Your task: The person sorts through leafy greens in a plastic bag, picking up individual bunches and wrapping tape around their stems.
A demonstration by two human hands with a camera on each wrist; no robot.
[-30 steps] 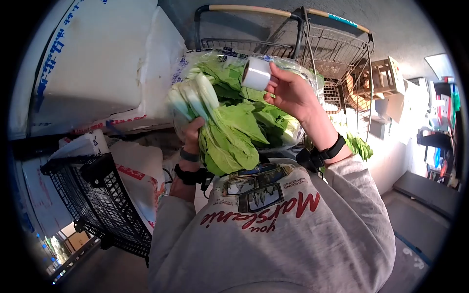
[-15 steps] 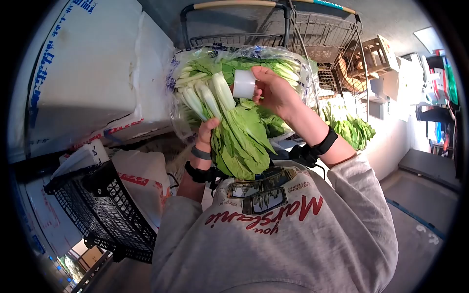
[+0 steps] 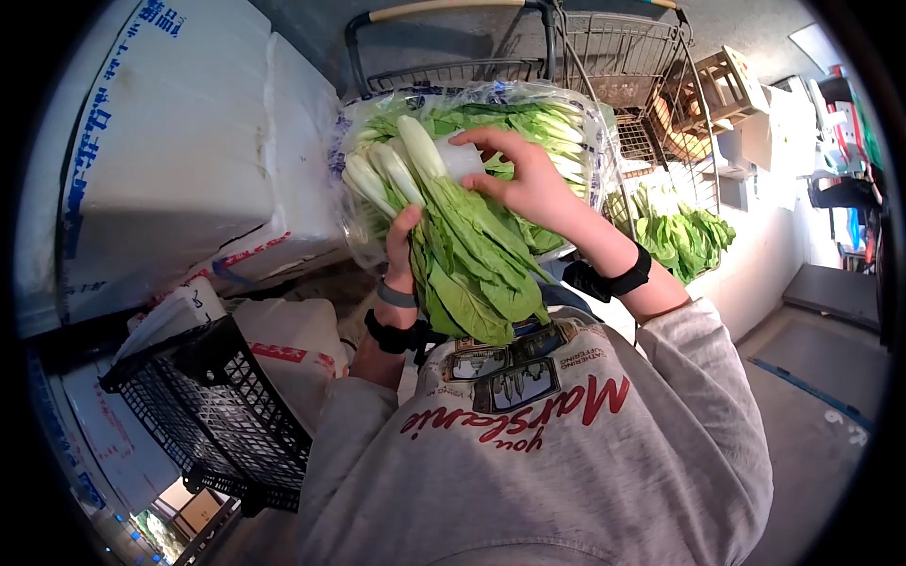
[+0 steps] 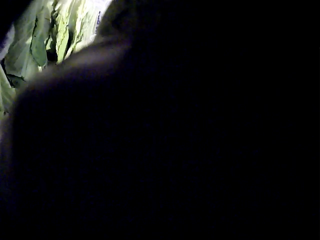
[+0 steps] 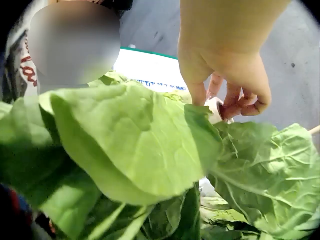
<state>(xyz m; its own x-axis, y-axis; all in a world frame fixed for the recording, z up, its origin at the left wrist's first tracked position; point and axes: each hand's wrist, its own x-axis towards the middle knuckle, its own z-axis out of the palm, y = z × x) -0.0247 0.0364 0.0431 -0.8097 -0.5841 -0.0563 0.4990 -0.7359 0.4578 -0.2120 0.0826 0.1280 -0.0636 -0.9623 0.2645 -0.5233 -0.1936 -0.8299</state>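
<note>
My left hand (image 3: 402, 247) grips a bunch of leafy greens (image 3: 477, 269) around its stalks, white stalk ends up and leaves hanging toward my shirt. In my right hand (image 3: 536, 184) is a roll of white tape (image 3: 461, 160), pinched between thumb and fingers right against the stalks. The right wrist view shows the roll's edge (image 5: 215, 109) at the fingertips, behind large leaves (image 5: 135, 140). Most of the left wrist view is dark, with some greens (image 4: 42, 37) in its corner. Beneath the bunch, more greens (image 3: 562, 141) fill a container lined with clear printed plastic (image 3: 604, 156).
White foam boxes (image 3: 179, 141) are stacked on the left, above a black plastic crate (image 3: 212, 406). Wire carts (image 3: 623, 66) stand behind the lined container. More greens (image 3: 684, 236) lie at the right, near a wooden crate (image 3: 731, 90).
My right hand has brought the tape roll down and left from above the greens to the stalks. The bunch in my left hand has shifted slightly right and its stalks stand more upright.
</note>
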